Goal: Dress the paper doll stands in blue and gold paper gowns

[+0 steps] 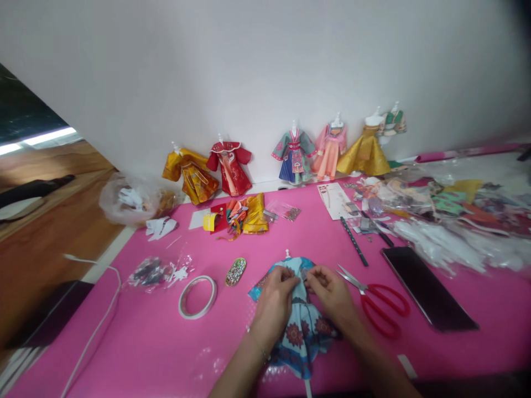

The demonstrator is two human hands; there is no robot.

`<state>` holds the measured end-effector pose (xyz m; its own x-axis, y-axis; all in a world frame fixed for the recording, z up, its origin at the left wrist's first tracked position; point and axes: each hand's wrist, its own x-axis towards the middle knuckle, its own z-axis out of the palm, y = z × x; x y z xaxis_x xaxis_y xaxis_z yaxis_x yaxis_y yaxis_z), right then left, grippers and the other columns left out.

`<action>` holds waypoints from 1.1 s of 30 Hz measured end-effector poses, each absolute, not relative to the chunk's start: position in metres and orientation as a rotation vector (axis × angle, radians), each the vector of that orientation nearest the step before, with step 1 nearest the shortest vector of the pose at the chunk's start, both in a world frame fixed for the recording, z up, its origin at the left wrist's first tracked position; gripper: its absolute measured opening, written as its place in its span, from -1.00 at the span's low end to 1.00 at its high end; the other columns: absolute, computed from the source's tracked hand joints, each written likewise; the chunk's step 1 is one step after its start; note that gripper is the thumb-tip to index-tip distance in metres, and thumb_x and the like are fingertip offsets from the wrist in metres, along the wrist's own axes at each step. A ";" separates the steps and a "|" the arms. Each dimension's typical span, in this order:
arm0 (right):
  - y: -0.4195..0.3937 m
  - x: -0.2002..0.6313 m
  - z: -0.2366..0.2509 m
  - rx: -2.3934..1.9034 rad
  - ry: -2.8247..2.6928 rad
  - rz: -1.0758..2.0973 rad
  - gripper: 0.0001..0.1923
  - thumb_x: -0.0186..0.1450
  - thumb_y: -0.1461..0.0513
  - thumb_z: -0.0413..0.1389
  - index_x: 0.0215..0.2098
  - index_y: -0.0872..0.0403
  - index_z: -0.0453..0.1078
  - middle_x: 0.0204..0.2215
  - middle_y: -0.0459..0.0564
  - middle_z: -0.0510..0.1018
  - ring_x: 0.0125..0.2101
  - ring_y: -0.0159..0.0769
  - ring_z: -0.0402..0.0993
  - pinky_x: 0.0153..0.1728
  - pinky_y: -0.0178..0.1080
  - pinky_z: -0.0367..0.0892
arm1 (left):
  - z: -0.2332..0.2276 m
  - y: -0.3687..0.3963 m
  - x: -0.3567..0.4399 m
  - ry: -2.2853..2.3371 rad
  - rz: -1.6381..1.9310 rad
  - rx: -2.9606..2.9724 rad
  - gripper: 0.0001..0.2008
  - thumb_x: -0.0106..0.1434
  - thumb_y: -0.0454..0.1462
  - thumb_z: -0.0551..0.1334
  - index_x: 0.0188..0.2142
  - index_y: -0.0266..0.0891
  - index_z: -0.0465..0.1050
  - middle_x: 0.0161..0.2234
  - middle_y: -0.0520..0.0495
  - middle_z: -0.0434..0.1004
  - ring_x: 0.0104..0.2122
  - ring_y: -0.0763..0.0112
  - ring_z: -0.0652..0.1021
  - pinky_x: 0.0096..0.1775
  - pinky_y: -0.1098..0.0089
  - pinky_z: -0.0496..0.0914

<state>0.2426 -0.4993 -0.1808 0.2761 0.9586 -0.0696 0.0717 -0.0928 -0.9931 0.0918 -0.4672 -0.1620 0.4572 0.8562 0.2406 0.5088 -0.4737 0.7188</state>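
A small blue doll dress (295, 337) with dark red flower patterns lies on the pink table, fitted on a white doll form (287, 254) whose neck stub shows above the collar. My left hand (274, 298) rests on the left of its bodice, thumb and fingertips pinched together on the cloth. From the right, my right hand (334, 296) pinches the front edge of the bodice between thumb and forefinger. A narrow gap separates the two sets of fingertips. Both hands hide parts of the sleeves and waist.
Red-handled scissors (379, 301) lie open-bladed close to my right hand, beside a black phone (429, 287). To the left are a tape roll (181, 301) and a small bead tray (235, 271). Dressed doll forms, including a red one (229, 166), lean along the wall. Plastic bags (440, 243) crowd the right.
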 end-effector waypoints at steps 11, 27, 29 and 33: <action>-0.493 0.235 -0.171 -1.453 -1.329 0.816 -0.83 0.28 0.22 0.08 -0.43 0.06 0.44 -0.39 -0.02 0.53 -0.36 -0.27 0.48 -0.35 -0.30 0.36 | -0.163 -0.469 0.090 1.142 0.900 1.985 -0.72 0.23 -0.44 0.12 -0.30 -0.13 0.59 -0.25 -0.08 0.45 -0.23 0.29 0.49 -0.17 0.35 0.35; -0.493 0.226 -0.175 -1.536 -1.594 0.576 -0.84 0.32 0.27 0.08 -0.39 0.05 0.48 -0.36 -0.03 0.44 -0.37 -0.30 0.43 -0.37 -0.29 0.32 | -0.186 -0.464 0.094 1.329 1.178 1.300 -0.80 0.09 -0.29 0.26 -0.25 -0.24 0.39 -0.49 0.07 0.43 -0.49 0.45 0.49 -0.41 0.48 0.39; -0.494 0.225 -0.174 -1.536 -1.644 0.546 -0.83 0.32 0.30 0.06 -0.36 0.05 0.50 -0.34 -0.01 0.43 -0.35 -0.28 0.42 -0.35 -0.27 0.33 | -0.186 -0.464 0.095 1.333 1.185 1.264 -0.80 0.08 -0.26 0.27 -0.27 -0.24 0.39 -0.49 0.07 0.44 -0.50 0.45 0.49 -0.44 0.48 0.39; -0.496 0.227 -0.172 -1.511 -1.760 0.516 -0.77 0.33 0.36 0.00 -0.29 0.07 0.51 -0.31 0.02 0.42 -0.29 -0.24 0.40 -0.26 -0.21 0.35 | -0.184 -0.465 0.095 1.345 1.193 1.257 -0.83 0.09 -0.26 0.28 -0.31 -0.24 0.40 -0.47 0.05 0.46 -0.48 0.44 0.51 -0.43 0.48 0.40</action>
<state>0.2269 -0.4964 -0.1717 -0.0251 0.9609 0.2759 0.6600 0.2232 -0.7174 0.0951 -0.4650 -0.1836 -0.0638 0.9980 -0.0044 0.1148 0.0117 0.9933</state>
